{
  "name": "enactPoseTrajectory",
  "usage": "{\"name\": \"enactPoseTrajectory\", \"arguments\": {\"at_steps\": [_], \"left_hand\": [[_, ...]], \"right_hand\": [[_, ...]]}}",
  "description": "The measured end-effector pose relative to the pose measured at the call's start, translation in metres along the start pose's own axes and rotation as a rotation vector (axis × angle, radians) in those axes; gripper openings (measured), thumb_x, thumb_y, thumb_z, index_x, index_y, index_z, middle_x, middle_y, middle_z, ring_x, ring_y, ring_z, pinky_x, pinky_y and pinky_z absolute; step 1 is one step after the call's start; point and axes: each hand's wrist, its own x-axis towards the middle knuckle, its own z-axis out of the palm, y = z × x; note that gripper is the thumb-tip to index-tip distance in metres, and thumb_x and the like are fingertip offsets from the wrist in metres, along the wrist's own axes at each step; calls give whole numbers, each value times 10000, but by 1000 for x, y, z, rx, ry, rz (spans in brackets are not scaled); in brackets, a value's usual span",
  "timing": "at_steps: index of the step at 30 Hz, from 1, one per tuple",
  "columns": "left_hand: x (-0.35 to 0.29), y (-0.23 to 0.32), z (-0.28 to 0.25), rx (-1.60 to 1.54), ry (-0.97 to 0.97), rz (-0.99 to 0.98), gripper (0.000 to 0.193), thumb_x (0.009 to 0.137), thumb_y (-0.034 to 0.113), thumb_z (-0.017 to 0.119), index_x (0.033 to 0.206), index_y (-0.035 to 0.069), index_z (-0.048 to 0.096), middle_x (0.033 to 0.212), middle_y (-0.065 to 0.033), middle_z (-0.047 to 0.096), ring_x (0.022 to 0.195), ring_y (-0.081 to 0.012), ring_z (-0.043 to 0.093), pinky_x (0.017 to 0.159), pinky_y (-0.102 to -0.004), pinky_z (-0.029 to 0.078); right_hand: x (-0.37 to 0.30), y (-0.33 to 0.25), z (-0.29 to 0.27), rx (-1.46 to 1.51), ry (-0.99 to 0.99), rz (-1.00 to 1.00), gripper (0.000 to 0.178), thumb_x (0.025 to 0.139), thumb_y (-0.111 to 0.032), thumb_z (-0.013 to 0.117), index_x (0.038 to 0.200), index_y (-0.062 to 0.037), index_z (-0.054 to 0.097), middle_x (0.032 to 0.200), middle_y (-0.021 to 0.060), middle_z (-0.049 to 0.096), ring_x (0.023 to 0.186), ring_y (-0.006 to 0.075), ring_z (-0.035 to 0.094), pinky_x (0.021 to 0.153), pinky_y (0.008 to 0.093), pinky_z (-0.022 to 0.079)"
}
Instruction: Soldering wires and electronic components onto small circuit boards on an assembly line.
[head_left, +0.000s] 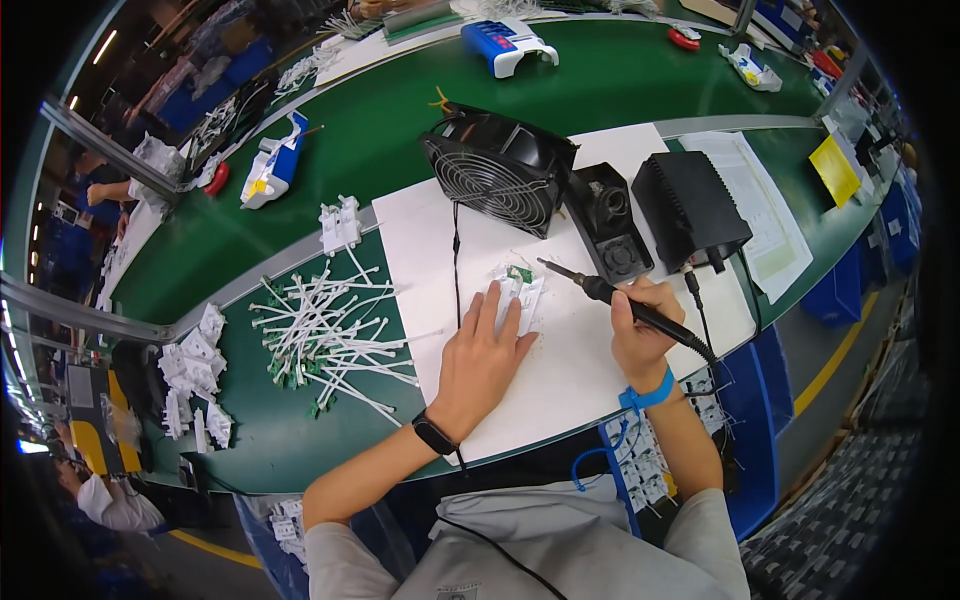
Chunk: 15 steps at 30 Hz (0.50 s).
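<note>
While your L hand (478, 365), fingers slightly apart, rests on the white housing (531, 297) at your 12 o'clock, hold it steady; w/ your R hand (645, 325) clamped round the soldering iron (599, 289), bring the tip (544, 264) lightly to the green PCB (518, 272) from approx. 2 o'clock.

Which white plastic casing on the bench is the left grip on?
The casing on the white sheet, with a green circuit board at its far end; the others lie left, off the sheet.

Fan (493, 180) stands behind circuit board (519, 273), cables (312, 342) left.
</note>
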Motion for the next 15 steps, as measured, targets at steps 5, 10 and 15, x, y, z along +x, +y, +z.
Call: {"name": "enactPoseTrajectory", "arguments": {"at_steps": [5, 10, 15], "left_hand": [[-5, 1, 4, -38, 38, -24, 498, 874, 274, 798, 1261, -1, 648, 1426, -277, 545, 1177, -439, 642, 820, -423, 606], [-9, 7, 1, -92, -11, -53, 518, 926, 235, 738, 1311, -79, 593, 1449, -412, 441, 1310, -487, 544, 780, -393, 627], [-15, 8, 8, -38, 23, -45, 576, 916, 228, 753, 1393, -22, 547, 1471, -396, 426, 1326, -480, 533, 827, -418, 614]], "right_hand": [[-1, 1, 8, 53, -55, -47, 166, 846, 1, 780, 892, 6, 620, 680, 109, 633, 552, 170, 582, 520, 272, 428], [0, -8, 9, 7, -201, 23, 143, 881, 20, 717, 883, 6, 575, 707, 97, 638, 578, 127, 554, 559, 256, 437], [1, -10, 12, -8, -231, 39, 146, 876, 16, 720, 881, 9, 575, 702, 107, 649, 577, 128, 569, 555, 259, 442]]}}
